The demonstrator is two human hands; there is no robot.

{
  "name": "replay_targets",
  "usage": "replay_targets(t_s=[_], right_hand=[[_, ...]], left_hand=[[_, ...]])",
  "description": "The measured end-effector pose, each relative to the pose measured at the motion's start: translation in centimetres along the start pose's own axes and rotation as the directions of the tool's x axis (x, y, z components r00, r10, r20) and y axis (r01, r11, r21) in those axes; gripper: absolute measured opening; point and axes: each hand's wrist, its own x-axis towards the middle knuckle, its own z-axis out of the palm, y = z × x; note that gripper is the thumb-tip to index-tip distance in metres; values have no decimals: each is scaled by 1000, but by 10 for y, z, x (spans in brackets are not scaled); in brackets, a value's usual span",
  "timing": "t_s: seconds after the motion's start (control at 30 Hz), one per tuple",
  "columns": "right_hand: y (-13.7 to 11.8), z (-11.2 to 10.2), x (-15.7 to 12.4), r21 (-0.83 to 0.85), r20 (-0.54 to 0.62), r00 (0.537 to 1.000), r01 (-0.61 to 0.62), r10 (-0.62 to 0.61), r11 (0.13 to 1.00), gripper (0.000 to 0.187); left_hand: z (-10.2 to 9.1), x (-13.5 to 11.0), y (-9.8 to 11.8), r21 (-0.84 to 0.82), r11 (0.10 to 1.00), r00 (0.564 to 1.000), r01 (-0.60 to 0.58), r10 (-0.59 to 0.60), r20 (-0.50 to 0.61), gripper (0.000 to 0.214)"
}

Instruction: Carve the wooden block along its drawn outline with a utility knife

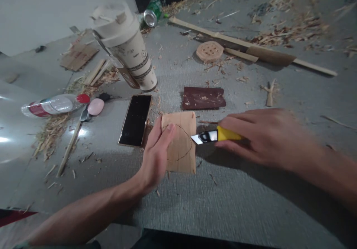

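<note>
A small rectangular piece of wood (182, 145) with a curved line drawn on it lies on the grey mat (223, 197). My left hand (156, 156) holds its left edge, thumb pressed on top. My right hand (259, 135) grips a yellow utility knife (216, 135); its metal blade tip touches the wood's right edge.
A black phone (135, 119) lies left of the wood, a dark red sandpaper sheet (203, 98) behind it. A paper cup (131, 48), plastic bottle (52, 105), green can (152, 13), round perforated wooden disc (209, 51), long wooden sticks (251, 44) and scattered shavings surround.
</note>
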Motion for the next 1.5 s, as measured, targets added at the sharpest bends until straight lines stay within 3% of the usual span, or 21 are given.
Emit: replay_targets(t_s=[0.53,1.13,1.43,1.5], right_hand=[[-7,2,1,198,48,998,34,-44,980,42],[-4,0,-1,44,-24,998,52,-51,998,43],[-12,-5,4,74,-19,998,-53,55,996,47],[-5,-7,1,17,-43,989,-144,145,989,50]], left_hand=[[-1,0,-3,9,1000,1000,-14,14,-6,39],[0,0,1,-19,1000,1000,11,-11,16,35],[1,2,3,-26,1000,1000,13,-13,-17,38],[0,-3,3,-9,999,999,31,-31,-11,38]])
